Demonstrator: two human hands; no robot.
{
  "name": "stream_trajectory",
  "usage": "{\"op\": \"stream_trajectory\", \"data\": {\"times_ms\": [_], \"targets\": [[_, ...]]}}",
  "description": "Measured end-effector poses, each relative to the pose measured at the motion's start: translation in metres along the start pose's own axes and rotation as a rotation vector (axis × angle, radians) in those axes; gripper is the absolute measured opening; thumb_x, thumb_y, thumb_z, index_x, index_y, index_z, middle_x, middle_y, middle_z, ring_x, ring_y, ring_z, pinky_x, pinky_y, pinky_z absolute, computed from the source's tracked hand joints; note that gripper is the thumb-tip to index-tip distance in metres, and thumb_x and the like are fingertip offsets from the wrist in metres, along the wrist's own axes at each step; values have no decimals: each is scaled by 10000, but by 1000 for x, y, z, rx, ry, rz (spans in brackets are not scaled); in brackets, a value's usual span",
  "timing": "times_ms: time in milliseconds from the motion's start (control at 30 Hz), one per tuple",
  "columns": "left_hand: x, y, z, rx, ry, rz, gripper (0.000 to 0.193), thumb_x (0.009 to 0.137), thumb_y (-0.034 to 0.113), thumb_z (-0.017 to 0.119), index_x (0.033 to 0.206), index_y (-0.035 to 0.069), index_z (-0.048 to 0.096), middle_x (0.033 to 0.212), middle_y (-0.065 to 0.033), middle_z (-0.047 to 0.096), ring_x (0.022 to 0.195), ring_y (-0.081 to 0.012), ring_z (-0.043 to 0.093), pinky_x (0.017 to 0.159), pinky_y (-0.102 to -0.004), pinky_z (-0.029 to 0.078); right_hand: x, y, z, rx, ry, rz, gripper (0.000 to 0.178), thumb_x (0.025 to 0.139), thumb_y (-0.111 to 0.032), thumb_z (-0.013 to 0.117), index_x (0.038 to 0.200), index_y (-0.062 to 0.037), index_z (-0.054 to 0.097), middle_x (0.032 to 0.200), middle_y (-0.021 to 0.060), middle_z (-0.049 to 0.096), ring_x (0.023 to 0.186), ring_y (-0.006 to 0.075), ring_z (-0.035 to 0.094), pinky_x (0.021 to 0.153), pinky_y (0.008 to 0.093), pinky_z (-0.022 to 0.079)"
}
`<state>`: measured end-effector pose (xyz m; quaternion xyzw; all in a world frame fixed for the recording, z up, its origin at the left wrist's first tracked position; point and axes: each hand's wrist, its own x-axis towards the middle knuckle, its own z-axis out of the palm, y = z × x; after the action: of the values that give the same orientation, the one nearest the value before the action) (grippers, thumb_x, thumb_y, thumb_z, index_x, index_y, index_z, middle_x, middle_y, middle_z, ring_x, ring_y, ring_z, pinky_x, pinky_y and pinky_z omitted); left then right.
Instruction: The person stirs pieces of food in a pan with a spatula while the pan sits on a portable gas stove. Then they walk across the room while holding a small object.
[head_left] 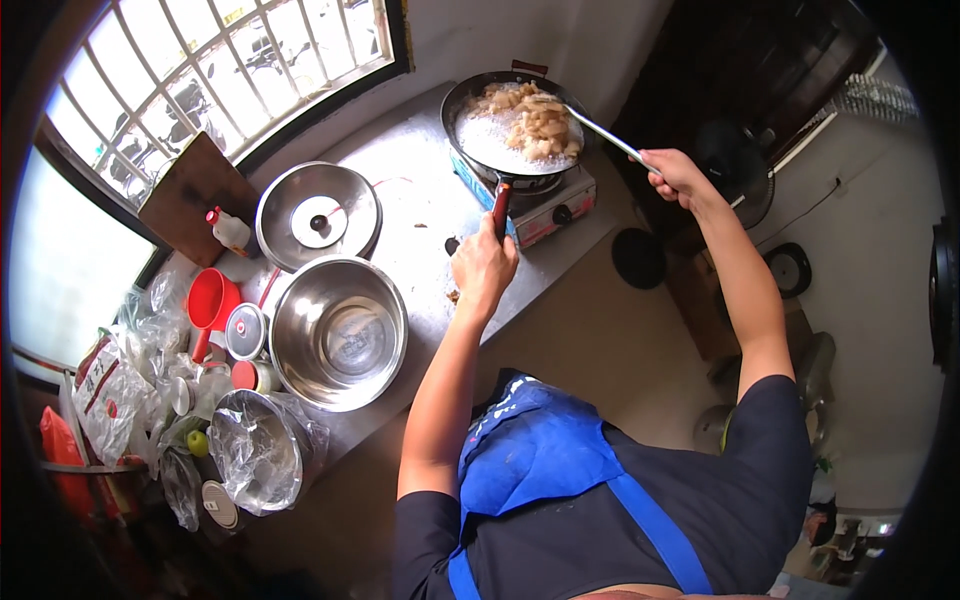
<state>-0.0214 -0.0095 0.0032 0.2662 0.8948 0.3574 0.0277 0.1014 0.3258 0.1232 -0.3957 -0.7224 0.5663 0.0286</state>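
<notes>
A black wok [451, 130] sits on a portable gas stove [560, 213] at the far end of the counter. Inside it, pale brown chunks of food [540, 128] lie in white, bubbly liquid [482, 140]. My left hand [484, 266] is closed around the wok's reddish-brown handle [502, 207]. Held in my right hand [676, 178] is a long-handled metal cooking utensil [607, 136], slanting down to the left over the wok's right rim. Its working end is among the chunks, so I cannot make out its shape.
Left on the metal counter [425, 200] are a large steel bowl [340, 333], a glass-centred lid [290, 215], a red dipper [211, 298], a squeeze bottle [231, 232] and a plastic-covered bowl [255, 450]. A wooden board [190, 190] leans by the barred window.
</notes>
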Motion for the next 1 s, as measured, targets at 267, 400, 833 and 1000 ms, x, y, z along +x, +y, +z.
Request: {"op": "stream_trajectory", "data": {"times_ms": [267,400,833,1000], "targets": [[-2,3,0,21,18,5,457,890,289,654,1301,91,622,864,-260,723,798,-447,710,740,-538,562,88,-30,38,-279,80,-94,397,1088,-352,454,1424,-169,564,674,8,517,442,75,353,397,251,294],[-2,1,2,29,18,5,434,889,282,654,1278,91,624,856,-253,723,791,-439,712,741,-536,561,108,-47,64,-309,33,9,337,1045,-349,440,1306,-250,630,674,15,527,428,84,365,361,263,252],[-1,-1,3,-9,29,25,439,879,277,651,1270,79,636,896,-264,726,832,-455,712,785,-548,558,72,-53,98,-413,-144,81,395,1089,-274,396,1447,-256,564,648,-17,425,429,57,291,384,244,258],[2,-10,12,56,99,109,332,871,264,673,1107,46,590,792,-232,724,725,-411,727,678,-510,586,59,-51,89,-423,-146,95,231,1081,-287,436,1210,-199,607,683,-4,449,440,55,302,387,235,250]]}}
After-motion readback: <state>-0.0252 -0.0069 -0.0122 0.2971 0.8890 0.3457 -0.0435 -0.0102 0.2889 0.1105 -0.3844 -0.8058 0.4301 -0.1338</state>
